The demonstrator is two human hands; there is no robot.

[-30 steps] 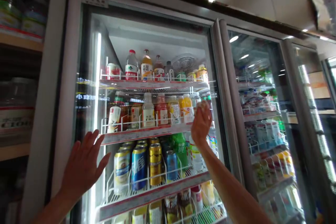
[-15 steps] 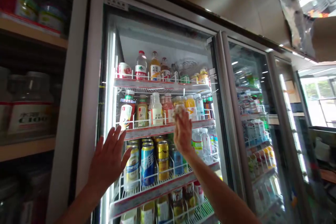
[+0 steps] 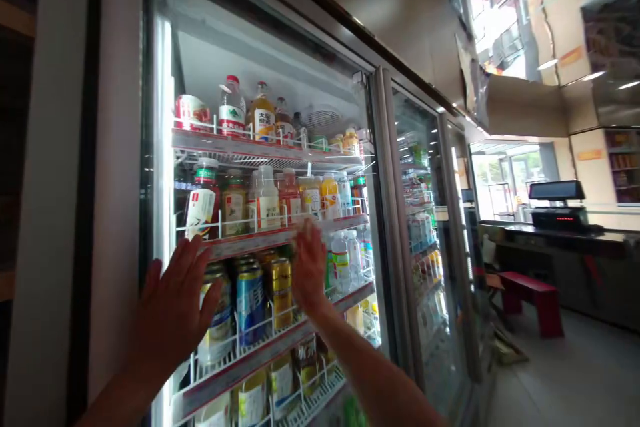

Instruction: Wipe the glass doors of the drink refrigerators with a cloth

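My left hand [image 3: 173,307] is open, fingers spread, against the left part of the glass door [image 3: 270,47] of a drinks fridge. Farther right, my right hand [image 3: 309,267] is raised flat to the same glass, pressing what looks like a small pale cloth [image 3: 304,230] under its fingers. Motion blurs its edges. Behind the pane, a blue can [image 3: 251,303] and a gold can [image 3: 282,290] stand between the two hands. Above them are a red-drink bottle with a green-banded cap [image 3: 202,203] and a white-capped bottle [image 3: 267,200].
More fridge doors [image 3: 425,233] continue to the right behind a metal frame [image 3: 397,227]. A red bench [image 3: 533,290] stands on the floor by a dark counter [image 3: 565,237] with a till screen [image 3: 556,191]. A cardboard box [image 3: 525,107] sits overhead.
My view has swung right, bringing the counter and bench into sight. My right hand has slid lower on the glass against the shelves; my left hand remains spread at the door's left side.
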